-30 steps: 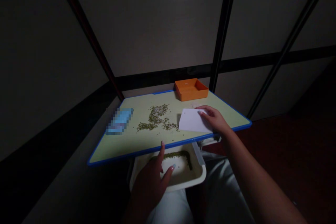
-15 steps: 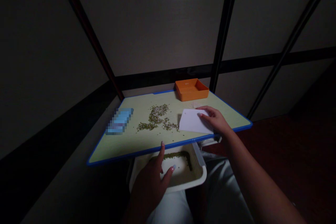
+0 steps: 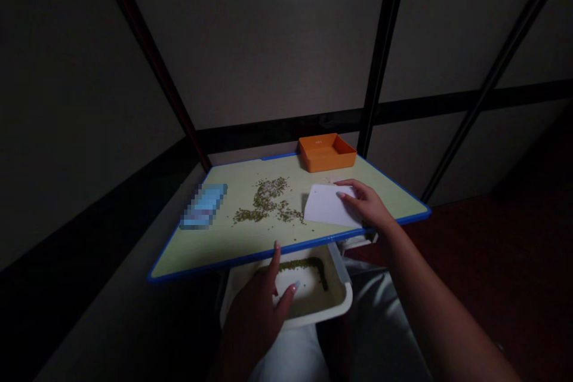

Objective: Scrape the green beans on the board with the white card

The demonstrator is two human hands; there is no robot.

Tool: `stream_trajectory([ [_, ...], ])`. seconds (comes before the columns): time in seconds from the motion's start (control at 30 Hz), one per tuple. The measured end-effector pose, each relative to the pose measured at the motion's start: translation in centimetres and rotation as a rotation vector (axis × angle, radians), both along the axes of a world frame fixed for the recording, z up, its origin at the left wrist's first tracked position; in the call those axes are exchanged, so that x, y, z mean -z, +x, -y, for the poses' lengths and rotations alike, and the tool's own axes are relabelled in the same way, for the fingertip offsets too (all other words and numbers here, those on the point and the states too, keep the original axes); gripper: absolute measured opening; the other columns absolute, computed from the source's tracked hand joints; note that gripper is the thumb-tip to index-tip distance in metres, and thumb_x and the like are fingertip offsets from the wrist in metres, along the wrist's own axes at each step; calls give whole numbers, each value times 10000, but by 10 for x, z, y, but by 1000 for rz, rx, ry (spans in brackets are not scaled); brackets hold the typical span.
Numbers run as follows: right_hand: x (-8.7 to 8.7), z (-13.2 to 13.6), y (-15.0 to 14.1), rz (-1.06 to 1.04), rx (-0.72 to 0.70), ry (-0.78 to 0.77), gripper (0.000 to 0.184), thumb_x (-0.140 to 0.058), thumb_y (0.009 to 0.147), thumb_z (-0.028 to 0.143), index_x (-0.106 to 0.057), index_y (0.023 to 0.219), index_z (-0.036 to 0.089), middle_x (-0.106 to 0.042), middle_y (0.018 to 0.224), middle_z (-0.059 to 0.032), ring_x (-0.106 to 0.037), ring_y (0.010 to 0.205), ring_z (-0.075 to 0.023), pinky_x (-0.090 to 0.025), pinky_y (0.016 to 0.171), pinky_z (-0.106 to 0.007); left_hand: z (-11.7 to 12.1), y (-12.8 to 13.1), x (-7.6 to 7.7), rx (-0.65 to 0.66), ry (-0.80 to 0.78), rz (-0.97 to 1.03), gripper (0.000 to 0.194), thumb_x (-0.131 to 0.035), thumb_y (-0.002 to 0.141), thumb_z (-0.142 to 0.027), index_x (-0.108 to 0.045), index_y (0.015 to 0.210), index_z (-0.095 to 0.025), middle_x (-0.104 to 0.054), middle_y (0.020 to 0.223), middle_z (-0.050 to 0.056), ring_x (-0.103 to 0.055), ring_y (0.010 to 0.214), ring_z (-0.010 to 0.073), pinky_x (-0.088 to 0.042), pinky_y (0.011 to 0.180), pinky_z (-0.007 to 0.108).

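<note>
My right hand (image 3: pixel 367 206) grips a white card (image 3: pixel 329 206) between thumb and fingers, its lower edge near the tabletop. Just left of the card, small green beans or seeds (image 3: pixel 264 200) lie scattered with some pale bits among them. My left hand (image 3: pixel 264 304) is open, thumb and index finger apart, the index fingertip at the table's blue front edge. It hangs over a white plastic bin (image 3: pixel 344 304) below the tabletop, partly covering it. More green seeds (image 3: pixel 299 263) line the bin's far inner side. My left hand's other fingers are hidden.
The pale folding table (image 3: pixel 201 256) has a blue rim. An orange tray (image 3: pixel 329 161) stands at its back right. A blurred-out blue flat object (image 3: pixel 205 206) lies at the left edge. Wall panels (image 3: pixel 277 42) rise right behind the table, and my legs (image 3: pixel 290 355) are under the bin.
The white card shifts very slightly in my right hand, its left edge tilting a little. My left hand, the seeds and the bin stay where they were.
</note>
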State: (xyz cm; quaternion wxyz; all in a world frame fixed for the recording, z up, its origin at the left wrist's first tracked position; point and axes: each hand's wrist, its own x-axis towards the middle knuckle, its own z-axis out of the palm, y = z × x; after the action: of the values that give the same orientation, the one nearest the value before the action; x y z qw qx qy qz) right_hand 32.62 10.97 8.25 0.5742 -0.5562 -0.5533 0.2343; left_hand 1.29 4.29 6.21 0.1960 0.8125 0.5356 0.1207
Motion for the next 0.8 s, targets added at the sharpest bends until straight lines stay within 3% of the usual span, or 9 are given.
stream_trajectory([
  [0.37,1,1,1,21,4,-2,330,-668,733,368,-687,1011,193,-692,1056,-79,-614,915,-227,-484,787,-355,-1,0,1,-27,5,24,797,-447,915,-421,12,1532,-211,-608,862,8,-592,782,188,-420,703,286],
  [0.6,1,0,1,24,-11,22,310,-666,739,364,-690,1003,204,-690,1083,-79,-618,945,-231,-482,819,-369,-1,1,2,-18,6,20,725,-447,909,-420,-116,1528,-241,-596,851,8,-591,799,194,-413,721,303],
  [0.8,0,0,2,43,-16,39,303,-659,744,350,-688,1010,207,-689,1107,-80,-614,957,-230,-474,847,-383,-2,-1,2,-17,10,17,755,-439,911,-424,-64,1533,-217,-591,855,10,-591,791,196,-416,713,299],
])
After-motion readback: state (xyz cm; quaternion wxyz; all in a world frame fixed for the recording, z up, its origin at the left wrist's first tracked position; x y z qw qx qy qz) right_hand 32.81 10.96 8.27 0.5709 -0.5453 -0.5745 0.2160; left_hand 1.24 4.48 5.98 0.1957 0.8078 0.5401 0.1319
